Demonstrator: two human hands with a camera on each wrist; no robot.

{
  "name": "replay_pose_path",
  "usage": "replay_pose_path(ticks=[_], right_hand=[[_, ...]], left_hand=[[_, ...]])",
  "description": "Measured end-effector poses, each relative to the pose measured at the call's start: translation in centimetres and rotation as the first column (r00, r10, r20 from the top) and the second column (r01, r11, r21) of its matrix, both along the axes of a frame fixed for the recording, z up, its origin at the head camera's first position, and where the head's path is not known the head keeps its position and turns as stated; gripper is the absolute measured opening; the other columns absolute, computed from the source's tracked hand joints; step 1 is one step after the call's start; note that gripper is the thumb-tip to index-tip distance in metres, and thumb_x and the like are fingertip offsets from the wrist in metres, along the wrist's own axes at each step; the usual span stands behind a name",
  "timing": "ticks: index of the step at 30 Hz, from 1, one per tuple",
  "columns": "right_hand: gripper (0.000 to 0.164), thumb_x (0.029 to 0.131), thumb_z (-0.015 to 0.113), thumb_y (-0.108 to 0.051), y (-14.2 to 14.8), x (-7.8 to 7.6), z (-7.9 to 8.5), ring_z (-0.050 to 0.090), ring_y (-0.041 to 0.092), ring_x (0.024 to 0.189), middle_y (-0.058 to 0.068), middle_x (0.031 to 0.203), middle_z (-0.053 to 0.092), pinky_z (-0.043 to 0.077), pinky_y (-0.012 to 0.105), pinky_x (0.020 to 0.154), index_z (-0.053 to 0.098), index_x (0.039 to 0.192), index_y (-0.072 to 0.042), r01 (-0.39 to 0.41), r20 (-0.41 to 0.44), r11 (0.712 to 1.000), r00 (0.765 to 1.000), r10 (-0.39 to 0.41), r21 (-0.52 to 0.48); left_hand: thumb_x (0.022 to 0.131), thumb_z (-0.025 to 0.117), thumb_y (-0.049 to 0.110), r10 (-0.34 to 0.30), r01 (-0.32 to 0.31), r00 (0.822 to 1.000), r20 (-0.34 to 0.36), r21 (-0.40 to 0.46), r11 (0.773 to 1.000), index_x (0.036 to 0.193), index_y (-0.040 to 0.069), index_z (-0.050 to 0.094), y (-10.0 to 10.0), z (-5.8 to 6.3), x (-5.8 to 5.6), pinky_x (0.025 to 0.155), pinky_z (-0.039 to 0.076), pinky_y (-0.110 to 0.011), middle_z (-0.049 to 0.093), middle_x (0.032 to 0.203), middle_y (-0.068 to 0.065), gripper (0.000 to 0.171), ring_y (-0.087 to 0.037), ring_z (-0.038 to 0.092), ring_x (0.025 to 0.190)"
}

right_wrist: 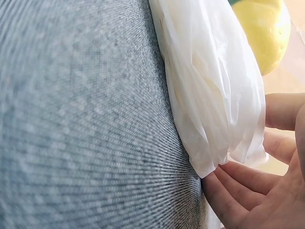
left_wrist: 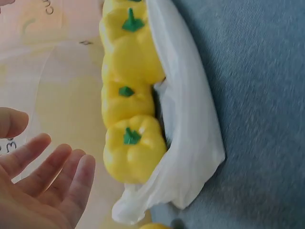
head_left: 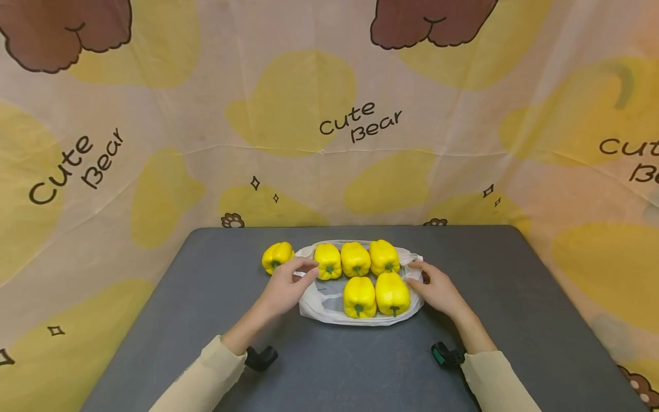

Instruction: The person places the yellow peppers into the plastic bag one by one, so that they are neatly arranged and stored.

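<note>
A white plastic bag (head_left: 337,319) lies spread on the table with its mouth up. Several yellow bell peppers (head_left: 359,296) with green stems stand in it in two rows. One more yellow bell pepper (head_left: 276,256) sits outside, just left of the bag. My left hand (head_left: 288,287) hovers by the bag's left rim, its fingers loosely bent and apart from the peppers (left_wrist: 134,150) in the left wrist view. My right hand (head_left: 440,289) is at the bag's right end. Its fingers touch the bag (right_wrist: 214,95), and the thumb tip is hidden behind the plastic.
The dark grey table (head_left: 329,366) carries the bag and peppers. Behind it and at the sides hangs a printed curtain (head_left: 288,103) with yellow patches and lettering. A dark wrist strap (head_left: 261,359) sits on the left arm, another strap (head_left: 448,355) on the right.
</note>
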State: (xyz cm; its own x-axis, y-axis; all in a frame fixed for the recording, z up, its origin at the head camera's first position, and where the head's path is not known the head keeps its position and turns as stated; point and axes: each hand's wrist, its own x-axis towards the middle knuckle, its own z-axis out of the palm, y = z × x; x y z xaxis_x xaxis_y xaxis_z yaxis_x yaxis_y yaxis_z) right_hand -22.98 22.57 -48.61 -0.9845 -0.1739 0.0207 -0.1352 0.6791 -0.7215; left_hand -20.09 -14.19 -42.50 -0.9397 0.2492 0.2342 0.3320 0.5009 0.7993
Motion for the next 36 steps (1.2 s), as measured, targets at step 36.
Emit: replay_pose_path(ticks=[36], right_hand=[[0.053, 0.099, 0.065, -0.031, 0.0, 0.1, 0.1, 0.053, 0.042, 0.124, 0.026, 0.144, 0.053, 0.043, 0.061, 0.103, 0.055, 0.142, -0.002, 0.006, -0.008, 1.0, 1.0, -0.006, 0.006]], left_hand=[[0.098, 0.07, 0.02, 0.247, -0.232, 0.948, -0.199, 0.097, 0.968, 0.117, -0.002, 0.069, -6.7, -2.3, -3.9, 0.091, 0.053, -0.052, 0.065, 0.114, -0.014, 0.029, -0.031, 0.063, 0.105]])
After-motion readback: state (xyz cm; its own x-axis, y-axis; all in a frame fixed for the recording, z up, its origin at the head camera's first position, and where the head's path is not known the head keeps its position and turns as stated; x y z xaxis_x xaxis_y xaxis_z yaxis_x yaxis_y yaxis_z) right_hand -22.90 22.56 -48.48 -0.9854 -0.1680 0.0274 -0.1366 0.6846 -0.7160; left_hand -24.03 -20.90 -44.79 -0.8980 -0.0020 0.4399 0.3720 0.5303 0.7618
